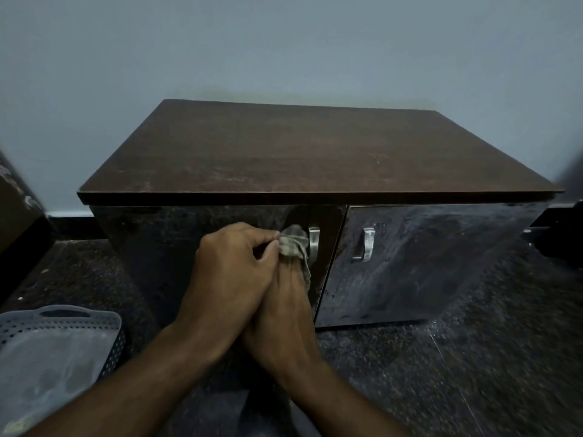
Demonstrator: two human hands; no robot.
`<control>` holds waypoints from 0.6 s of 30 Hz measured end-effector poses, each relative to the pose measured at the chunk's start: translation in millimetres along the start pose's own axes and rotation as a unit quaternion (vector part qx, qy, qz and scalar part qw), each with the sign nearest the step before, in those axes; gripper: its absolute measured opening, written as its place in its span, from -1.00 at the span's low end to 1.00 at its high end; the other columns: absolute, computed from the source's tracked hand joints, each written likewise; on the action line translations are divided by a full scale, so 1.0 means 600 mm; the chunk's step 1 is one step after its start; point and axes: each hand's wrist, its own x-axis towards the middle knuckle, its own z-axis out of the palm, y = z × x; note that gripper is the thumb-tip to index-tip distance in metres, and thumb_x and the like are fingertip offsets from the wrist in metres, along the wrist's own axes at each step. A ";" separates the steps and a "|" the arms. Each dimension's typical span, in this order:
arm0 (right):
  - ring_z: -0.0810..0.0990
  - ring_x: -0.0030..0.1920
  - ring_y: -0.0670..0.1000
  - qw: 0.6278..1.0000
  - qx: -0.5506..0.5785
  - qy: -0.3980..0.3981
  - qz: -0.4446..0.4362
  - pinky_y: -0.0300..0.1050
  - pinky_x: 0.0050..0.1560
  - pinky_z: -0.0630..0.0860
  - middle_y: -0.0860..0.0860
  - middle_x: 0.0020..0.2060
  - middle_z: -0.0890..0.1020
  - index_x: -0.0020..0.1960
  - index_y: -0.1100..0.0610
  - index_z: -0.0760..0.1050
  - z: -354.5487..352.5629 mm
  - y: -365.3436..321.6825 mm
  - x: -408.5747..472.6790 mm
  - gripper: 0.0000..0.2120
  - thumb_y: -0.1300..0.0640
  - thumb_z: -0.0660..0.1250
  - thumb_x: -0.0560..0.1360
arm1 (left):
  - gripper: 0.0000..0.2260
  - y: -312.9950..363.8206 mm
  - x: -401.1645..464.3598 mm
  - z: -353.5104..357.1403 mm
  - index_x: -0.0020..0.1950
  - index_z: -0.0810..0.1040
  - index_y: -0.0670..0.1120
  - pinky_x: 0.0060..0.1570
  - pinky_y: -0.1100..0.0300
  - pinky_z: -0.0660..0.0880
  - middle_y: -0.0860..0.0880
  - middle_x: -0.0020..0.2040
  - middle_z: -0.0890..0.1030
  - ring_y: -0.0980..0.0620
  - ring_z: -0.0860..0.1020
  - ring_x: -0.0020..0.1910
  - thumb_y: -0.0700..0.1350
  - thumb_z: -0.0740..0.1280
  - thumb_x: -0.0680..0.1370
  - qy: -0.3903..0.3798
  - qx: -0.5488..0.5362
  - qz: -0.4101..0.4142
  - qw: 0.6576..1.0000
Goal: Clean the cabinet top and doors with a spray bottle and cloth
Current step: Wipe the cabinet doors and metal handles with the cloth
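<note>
A low dark cabinet with a brown wooden top (309,149) stands against the wall. Its two glossy black doors are closed: the left door (151,247) and the right door (435,260), each with a metal handle. Both my hands meet in front of the left door's handle (314,242). My left hand (233,269) pinches a crumpled grey cloth (293,244) at its upper edge. My right hand (284,313) lies under the left one, its fingers curled around the lower part of the cloth. No spray bottle is in view.
A grey perforated plastic basket (104,329) sits on the dark speckled floor at the lower left. A brown cardboard box (15,212) stands at the left edge. A dark object (561,234) lies at the right of the cabinet.
</note>
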 end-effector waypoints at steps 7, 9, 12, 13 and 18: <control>0.05 0.60 0.15 0.995 -0.063 -0.073 0.006 0.15 0.56 0.07 0.21 0.56 0.17 0.57 0.26 0.11 0.033 0.062 -0.057 -0.35 0.11 0.12 0.52 | -0.87 -0.006 0.001 0.011 -0.02 0.72 -0.02 -0.11 0.67 0.34 0.11 -0.09 0.70 0.39 0.53 -0.19 -0.17 0.47 0.46 -0.015 -0.015 -0.016 1.000; 0.18 0.56 0.18 0.993 -0.097 -0.072 0.021 0.15 0.55 0.12 0.21 0.52 0.27 0.54 0.25 0.17 0.040 0.077 -0.066 -0.35 0.10 0.13 0.48 | -0.87 -0.005 0.003 0.014 -0.02 0.72 -0.03 -0.12 0.68 0.33 0.09 -0.09 0.70 0.34 0.55 -0.19 -0.17 0.47 0.46 -0.020 -0.014 -0.022 0.999; 0.31 0.48 0.18 0.993 -0.099 -0.061 0.031 0.13 0.51 0.20 0.19 0.43 0.39 0.49 0.23 0.24 0.035 0.080 -0.068 -0.44 0.10 0.14 0.52 | -0.87 -0.004 0.003 0.015 -0.01 0.72 -0.03 -0.12 0.66 0.35 0.09 -0.08 0.70 0.27 0.59 -0.15 -0.16 0.46 0.47 -0.024 0.001 -0.018 1.000; 0.35 0.45 0.17 0.994 -0.088 -0.062 0.033 0.11 0.49 0.23 0.18 0.40 0.42 0.48 0.22 0.24 0.034 0.079 -0.069 -0.47 0.09 0.15 0.53 | -0.87 -0.004 0.002 0.015 -0.01 0.72 -0.03 -0.13 0.66 0.35 0.09 -0.08 0.70 0.25 0.60 -0.14 -0.15 0.46 0.47 -0.027 0.004 -0.020 0.999; 0.37 0.46 0.19 0.997 -0.073 -0.013 0.007 0.12 0.49 0.26 0.21 0.39 0.44 0.48 0.27 0.28 0.034 0.076 -0.077 -0.48 0.14 0.16 0.55 | -0.87 -0.008 0.002 0.014 0.00 0.72 0.00 -0.16 0.63 0.36 0.11 -0.07 0.69 0.26 0.60 -0.11 -0.12 0.46 0.48 -0.034 0.008 -0.027 0.999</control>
